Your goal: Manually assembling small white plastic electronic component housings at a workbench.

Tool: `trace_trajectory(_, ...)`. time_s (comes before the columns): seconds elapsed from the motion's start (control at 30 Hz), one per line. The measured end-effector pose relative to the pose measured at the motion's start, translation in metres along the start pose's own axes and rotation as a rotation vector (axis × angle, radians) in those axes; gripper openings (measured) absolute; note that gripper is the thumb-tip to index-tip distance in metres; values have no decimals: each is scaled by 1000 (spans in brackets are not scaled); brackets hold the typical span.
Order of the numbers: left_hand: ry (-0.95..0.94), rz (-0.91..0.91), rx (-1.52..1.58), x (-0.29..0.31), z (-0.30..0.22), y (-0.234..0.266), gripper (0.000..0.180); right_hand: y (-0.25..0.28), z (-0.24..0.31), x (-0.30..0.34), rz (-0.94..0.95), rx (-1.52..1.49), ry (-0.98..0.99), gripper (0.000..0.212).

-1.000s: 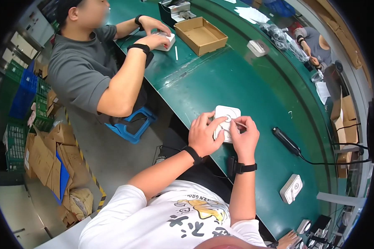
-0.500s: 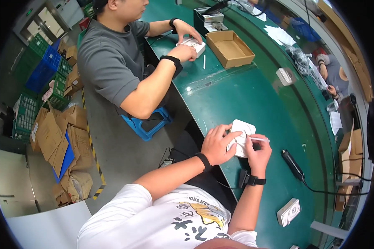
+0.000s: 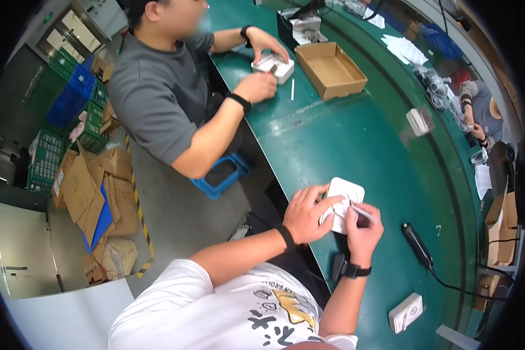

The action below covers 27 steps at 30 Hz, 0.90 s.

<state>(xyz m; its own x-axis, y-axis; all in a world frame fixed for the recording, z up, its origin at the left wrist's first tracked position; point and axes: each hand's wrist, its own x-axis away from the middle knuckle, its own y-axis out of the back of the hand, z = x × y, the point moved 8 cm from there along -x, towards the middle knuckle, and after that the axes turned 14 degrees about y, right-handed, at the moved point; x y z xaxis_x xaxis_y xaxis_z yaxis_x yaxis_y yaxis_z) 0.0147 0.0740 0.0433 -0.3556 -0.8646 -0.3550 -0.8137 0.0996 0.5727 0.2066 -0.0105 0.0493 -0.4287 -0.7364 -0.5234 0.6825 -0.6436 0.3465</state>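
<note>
A white, square piece with rounded corners (image 3: 347,186) lies on the green bench. My left hand (image 3: 307,214) grips it along its left side, thumb and fingertips resting on its face. Between thumb and fingers, my right hand (image 3: 365,232) pinches a thin white stick (image 3: 365,213), its tip slanting down toward the middle of the white piece. Thin curved lines show on that face, but fine detail is too small to make out. A second white box (image 3: 405,314) rests on the bench nearer to me on the right.
A black handheld tool with a cord (image 3: 417,244) lies right of my hands. Farther off stands an open cardboard box (image 3: 331,69). At the left, a co-worker (image 3: 157,99) handles another white box (image 3: 281,69). Another white piece (image 3: 419,121) sits on the belt-like strip along the bench.
The view has shifted slightly. The white stick in my right hand has swung from nearly level to a steeper slant. The co-worker's nearer hand has drawn back a little from their box.
</note>
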Motion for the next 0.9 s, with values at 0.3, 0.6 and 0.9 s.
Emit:
trace_trajectory(0.3, 6, 59, 1, 4, 1, -5, 56, -4, 0, 4, -1, 19, -63, 15)
trace_trajectory(0.6, 0, 24, 2, -1, 2, -2, 56, -7, -3, -2, -66, 26, -88, 14)
trace_trajectory(0.9, 14, 37, -8, -1, 2, -4, 57, -8, 13, -10, -38, 135, -60, 14)
